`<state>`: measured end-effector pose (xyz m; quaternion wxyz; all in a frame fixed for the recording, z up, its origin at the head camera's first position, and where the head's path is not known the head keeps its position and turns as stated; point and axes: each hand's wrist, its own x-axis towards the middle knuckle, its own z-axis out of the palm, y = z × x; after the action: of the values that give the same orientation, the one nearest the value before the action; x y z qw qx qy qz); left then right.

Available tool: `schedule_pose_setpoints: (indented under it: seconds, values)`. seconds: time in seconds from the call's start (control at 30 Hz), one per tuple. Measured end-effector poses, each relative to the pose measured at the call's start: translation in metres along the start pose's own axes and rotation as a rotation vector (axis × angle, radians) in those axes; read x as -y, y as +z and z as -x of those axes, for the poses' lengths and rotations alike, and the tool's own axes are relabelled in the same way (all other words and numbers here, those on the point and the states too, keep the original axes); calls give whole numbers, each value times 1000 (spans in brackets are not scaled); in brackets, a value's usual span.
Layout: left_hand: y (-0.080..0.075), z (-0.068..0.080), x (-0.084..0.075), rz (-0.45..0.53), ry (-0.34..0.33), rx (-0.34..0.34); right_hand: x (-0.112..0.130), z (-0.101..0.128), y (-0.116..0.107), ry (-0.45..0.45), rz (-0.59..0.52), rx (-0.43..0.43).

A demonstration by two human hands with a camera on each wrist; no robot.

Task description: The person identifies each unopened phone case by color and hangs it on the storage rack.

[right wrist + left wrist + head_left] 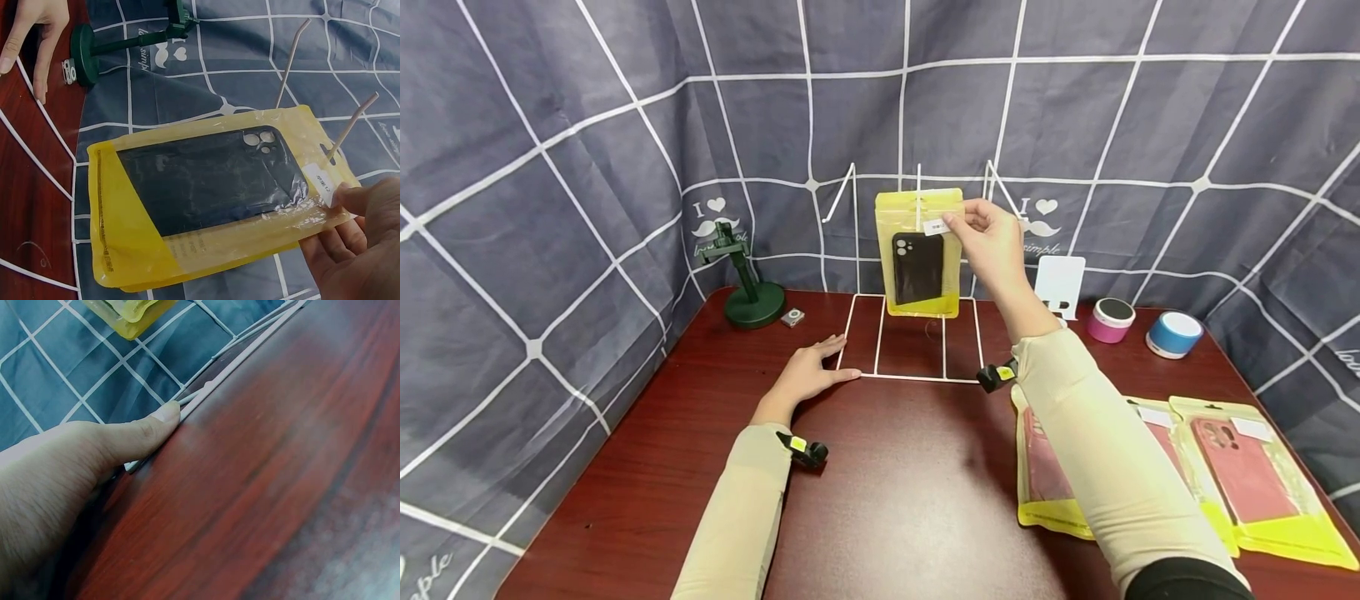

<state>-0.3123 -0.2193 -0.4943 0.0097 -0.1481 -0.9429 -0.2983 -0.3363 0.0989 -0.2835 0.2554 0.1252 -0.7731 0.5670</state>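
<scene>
Right grip pinching yellow pouch near top corner, middle prong through it, above worktop by back edge. Left grip spread, thumb on wire rack base. Imo hard tug could tip rack if left lifts off.

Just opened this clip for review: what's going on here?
A person's right hand pinches a yellow packet holding a black phone case; the middle prong of a white wire rack appears to pass through the packet's hole. The left hand rests on the rack's base. More packets with pink cases lie on the table at right.
</scene>
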Motion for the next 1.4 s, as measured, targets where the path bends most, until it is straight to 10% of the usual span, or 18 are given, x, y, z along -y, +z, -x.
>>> schedule_pose_setpoints:
  seconds: [0.67, 1.4]
  values:
    - [-2, 2, -4, 7, 0, -14, -62, 61, -57, 3, 130, 125]
    - [-3, 2, -5, 0, -2, 0, -160, 152, -199, 38, 590, 681]
